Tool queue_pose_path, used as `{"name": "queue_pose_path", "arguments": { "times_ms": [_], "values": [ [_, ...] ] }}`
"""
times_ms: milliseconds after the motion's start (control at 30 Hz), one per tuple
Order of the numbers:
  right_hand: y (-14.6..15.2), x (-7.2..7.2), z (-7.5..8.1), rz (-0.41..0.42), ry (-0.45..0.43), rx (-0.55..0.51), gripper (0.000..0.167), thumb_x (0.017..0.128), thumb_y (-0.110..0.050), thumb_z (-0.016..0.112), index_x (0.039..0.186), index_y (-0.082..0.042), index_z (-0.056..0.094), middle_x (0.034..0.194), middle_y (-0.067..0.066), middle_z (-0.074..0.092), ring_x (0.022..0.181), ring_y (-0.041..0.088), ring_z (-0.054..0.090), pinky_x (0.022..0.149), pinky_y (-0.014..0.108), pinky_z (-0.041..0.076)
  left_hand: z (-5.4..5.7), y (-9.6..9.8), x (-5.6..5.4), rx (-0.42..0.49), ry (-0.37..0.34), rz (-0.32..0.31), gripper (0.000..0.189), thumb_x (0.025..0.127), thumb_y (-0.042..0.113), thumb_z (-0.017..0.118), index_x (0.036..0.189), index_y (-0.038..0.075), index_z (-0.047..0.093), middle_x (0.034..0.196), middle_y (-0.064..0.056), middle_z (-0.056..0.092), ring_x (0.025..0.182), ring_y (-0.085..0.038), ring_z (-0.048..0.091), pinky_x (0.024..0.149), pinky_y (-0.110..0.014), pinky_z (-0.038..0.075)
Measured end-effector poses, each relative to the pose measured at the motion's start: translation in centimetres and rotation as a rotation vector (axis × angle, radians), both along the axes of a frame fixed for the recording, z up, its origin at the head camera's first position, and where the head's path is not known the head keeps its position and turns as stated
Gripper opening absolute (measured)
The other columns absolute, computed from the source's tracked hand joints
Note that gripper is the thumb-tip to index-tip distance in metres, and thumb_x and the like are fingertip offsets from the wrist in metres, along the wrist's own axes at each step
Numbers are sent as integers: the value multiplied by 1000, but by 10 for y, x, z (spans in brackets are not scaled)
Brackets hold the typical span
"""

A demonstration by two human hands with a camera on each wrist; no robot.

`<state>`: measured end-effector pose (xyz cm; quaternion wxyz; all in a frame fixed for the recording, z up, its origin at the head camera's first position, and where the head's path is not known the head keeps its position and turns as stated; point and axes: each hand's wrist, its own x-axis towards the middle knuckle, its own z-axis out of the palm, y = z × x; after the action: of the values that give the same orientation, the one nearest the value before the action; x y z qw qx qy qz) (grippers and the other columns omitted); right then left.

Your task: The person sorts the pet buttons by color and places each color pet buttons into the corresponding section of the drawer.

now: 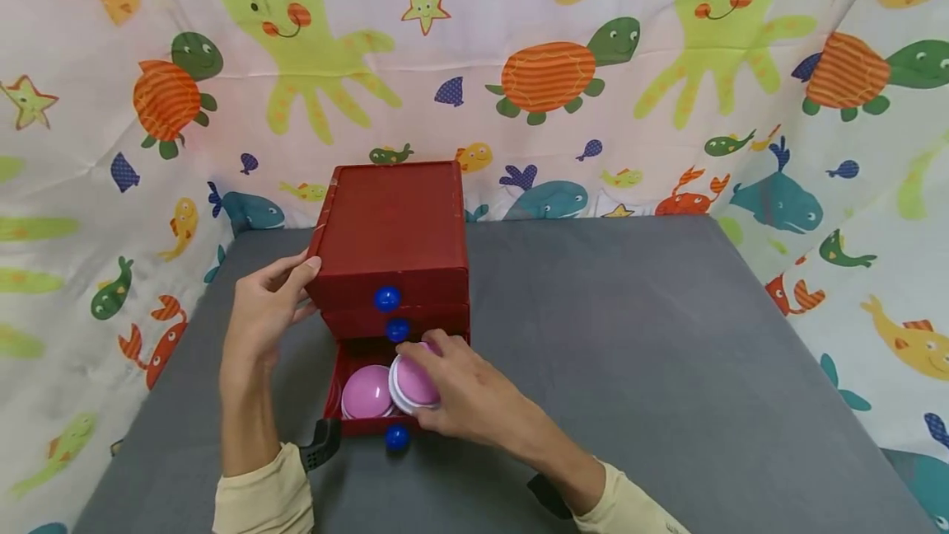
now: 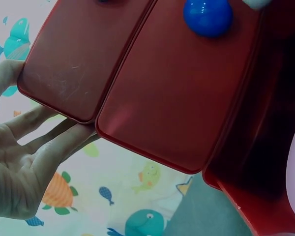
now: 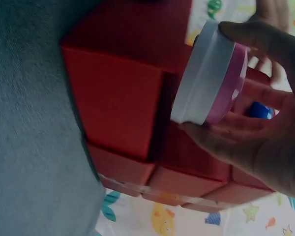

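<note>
A red chest of drawers (image 1: pixel 393 221) with round blue knobs stands at centre left, its bottom drawer (image 1: pixel 363 425) pulled out. My left hand (image 1: pixel 263 299) rests against the chest's upper left corner; in the left wrist view its fingers lie fairly straight along the side of the top drawer (image 2: pixel 69 64). My right hand (image 1: pixel 474 386) grips a round container (image 3: pixel 206 78) with a white base and pink domed top, thumb and fingers on its rim. This container is tilted over the right part of the open drawer. Beside it, a similar pink round container (image 1: pixel 366 392) lies in the drawer's left part.
A grey tabletop (image 1: pixel 630 353) stretches out on both sides of the chest. Behind it hangs a white cloth (image 1: pixel 474 31) printed with sea animals. The bottom drawer's blue knob (image 1: pixel 396 437) juts toward the front.
</note>
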<state>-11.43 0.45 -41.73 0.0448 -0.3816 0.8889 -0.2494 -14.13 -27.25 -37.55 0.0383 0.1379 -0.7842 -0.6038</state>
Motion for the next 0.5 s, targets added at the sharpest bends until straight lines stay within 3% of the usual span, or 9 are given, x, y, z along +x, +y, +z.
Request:
{"name": "queue_pose_path", "arguments": {
  "times_ms": [133, 267, 367, 500],
  "values": [
    [-10, -4, -14, -37, 114, 85, 56, 84, -28, 87, 134, -17, 66, 121, 7, 65, 106, 22, 61, 85, 25, 59, -1, 3, -1, -14, 3, 4, 66, 102, 52, 59, 156, 14, 51, 158, -15, 50, 103, -3, 67, 85, -20, 61],
    [-16, -10, -22, -42, 186, 160, 36, 86, -29, 85, 116, -16, 72, 103, 7, 67, 86, 21, 59, 68, 22, 48, 0, 4, 0, -40, -2, 24, 64, 104, 52, 57, 156, 15, 51, 159, -15, 50, 117, -19, 66, 85, -20, 60],
    [-20, -12, -22, -59, 143, 220, 34, 87, -34, 85, 112, -15, 73, 96, 6, 67, 78, 18, 53, 62, 22, 41, 0, 5, -1, -41, -2, 27, 64, 104, 53, 56, 157, 16, 50, 160, -15, 49, 129, -33, 63, 87, -23, 58],
    [-24, -14, -21, -59, 66, 288, 40, 87, -39, 85, 117, -15, 71, 99, 6, 67, 80, 17, 53, 65, 24, 44, -1, 6, 0, -50, -4, 44, 64, 104, 53, 56, 157, 16, 50, 160, -16, 49, 136, -40, 60, 89, -28, 56]
  ]
}}
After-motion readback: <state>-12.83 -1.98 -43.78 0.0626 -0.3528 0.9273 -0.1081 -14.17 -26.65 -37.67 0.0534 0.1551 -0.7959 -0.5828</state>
